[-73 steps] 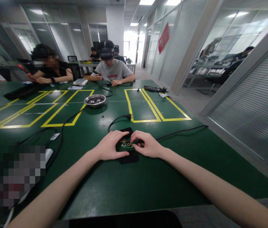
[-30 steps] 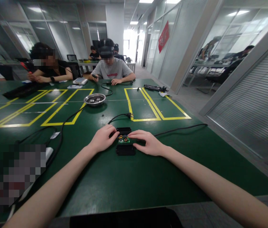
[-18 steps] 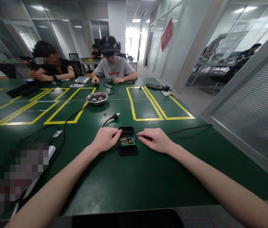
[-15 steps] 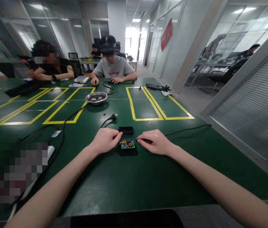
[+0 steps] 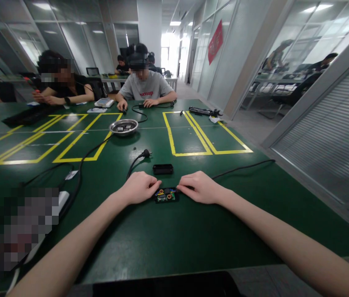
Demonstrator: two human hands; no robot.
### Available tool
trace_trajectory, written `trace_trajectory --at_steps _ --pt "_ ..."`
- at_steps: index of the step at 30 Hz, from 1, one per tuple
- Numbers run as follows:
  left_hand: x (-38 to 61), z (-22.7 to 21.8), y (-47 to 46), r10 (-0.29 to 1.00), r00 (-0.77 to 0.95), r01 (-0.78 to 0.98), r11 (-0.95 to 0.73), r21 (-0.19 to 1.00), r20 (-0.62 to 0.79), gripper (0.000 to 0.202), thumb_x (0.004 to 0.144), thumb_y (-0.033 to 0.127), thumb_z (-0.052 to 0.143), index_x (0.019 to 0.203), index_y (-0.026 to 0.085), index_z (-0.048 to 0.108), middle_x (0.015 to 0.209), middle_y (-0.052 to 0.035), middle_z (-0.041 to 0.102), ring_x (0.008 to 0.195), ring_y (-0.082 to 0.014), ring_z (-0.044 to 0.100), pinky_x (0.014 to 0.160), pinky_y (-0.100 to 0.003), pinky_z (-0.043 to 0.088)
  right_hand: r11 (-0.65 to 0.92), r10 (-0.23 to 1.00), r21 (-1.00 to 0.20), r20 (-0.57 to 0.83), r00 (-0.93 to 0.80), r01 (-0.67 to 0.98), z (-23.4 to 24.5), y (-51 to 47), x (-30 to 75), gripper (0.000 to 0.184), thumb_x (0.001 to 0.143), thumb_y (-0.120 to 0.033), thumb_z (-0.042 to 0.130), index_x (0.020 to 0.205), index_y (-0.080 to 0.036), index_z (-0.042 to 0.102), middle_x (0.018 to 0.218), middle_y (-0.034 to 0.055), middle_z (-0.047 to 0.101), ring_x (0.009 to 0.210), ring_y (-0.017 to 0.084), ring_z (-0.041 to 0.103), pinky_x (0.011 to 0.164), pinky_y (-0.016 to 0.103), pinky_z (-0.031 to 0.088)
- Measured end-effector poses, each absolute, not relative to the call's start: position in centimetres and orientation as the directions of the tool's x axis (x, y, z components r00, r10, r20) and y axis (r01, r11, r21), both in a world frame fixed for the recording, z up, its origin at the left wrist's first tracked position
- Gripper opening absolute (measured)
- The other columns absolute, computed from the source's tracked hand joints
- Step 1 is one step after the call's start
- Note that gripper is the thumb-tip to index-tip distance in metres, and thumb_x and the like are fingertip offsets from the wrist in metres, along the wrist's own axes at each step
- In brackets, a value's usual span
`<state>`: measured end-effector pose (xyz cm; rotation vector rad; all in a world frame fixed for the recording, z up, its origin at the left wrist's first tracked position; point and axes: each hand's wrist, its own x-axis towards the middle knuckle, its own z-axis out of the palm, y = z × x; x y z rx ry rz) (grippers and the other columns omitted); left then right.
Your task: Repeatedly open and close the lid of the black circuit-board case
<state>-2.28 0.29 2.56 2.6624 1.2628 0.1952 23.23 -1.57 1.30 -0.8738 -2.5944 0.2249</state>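
Note:
A small circuit board (image 5: 162, 197) with copper-wound coils sits inside a black plastic case half (image 5: 177, 199) on the green table. My left hand (image 5: 139, 187) is closed in a pinch at the case's left end; what lies between its fingers is hidden. A power cord with a plug (image 5: 146, 153) runs down behind that hand. At the right end of the case, my right hand (image 5: 197, 187) pinches the end of a black cable (image 5: 242, 168), which trails off to the right. The other black case half (image 5: 162, 169) lies just beyond the board, untouched.
A metal bowl (image 5: 124, 127) with small metal parts stands beyond my left hand. A power strip (image 5: 64, 199), partly blurred, lies at left. Yellow tape (image 5: 193, 155) marks the green table (image 5: 168, 243). A folded black tripod (image 5: 203, 111) lies far right. Co-workers sit opposite.
The circuit board has gone down into the black case half, where it was sitting raised and tilted before. Both hands have shifted slightly and stay at the two ends.

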Motion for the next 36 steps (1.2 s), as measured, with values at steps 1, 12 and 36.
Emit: trace_trajectory --at_steps 1,12,36 --pt "-2.2 2.5 0.3 0.778 0.627 0.756 -0.618 0.214 0.035 0.050 0.102 0.038 0.044 0.058 0.021 0.061 0.056 -0.0043 0.064 0.052 -0.0194 0.055 0.057 -0.031 0.027 0.777 0.630 -0.246 0.313 -0.711 0.580 1.2 -1.6 23.0 0.032 0.102 -0.025 0.051 0.075 -0.020 0.067 0.073 0.0045 0.071 0.064 0.016 0.063 0.059 0.027 0.039" --pt "-1.8 2.7 0.0 0.831 0.556 0.821 -0.551 0.152 0.007 0.045 0.105 0.037 0.042 0.078 0.020 0.074 0.077 -0.0094 0.076 0.072 -0.0262 0.071 0.064 -0.031 0.041 0.608 0.794 -0.300 0.227 -0.564 0.735 0.3 -1.7 21.9 0.018 0.102 -0.023 0.053 0.101 -0.023 0.071 0.077 0.0018 0.074 0.066 0.017 0.067 0.063 0.026 0.035" --pt "-2.7 0.4 1.2 0.797 0.547 0.784 -0.595 0.176 0.255 0.035 0.101 0.029 0.051 0.133 0.020 0.060 0.132 -0.0113 0.066 0.124 -0.0307 0.056 0.106 -0.048 0.047 0.594 0.803 -0.524 0.429 -0.413 0.610 -1.6 -0.6 21.9 0.052 0.088 -0.022 0.065 0.139 -0.023 0.054 0.134 0.0128 0.059 0.122 0.029 0.055 0.103 0.050 0.050"
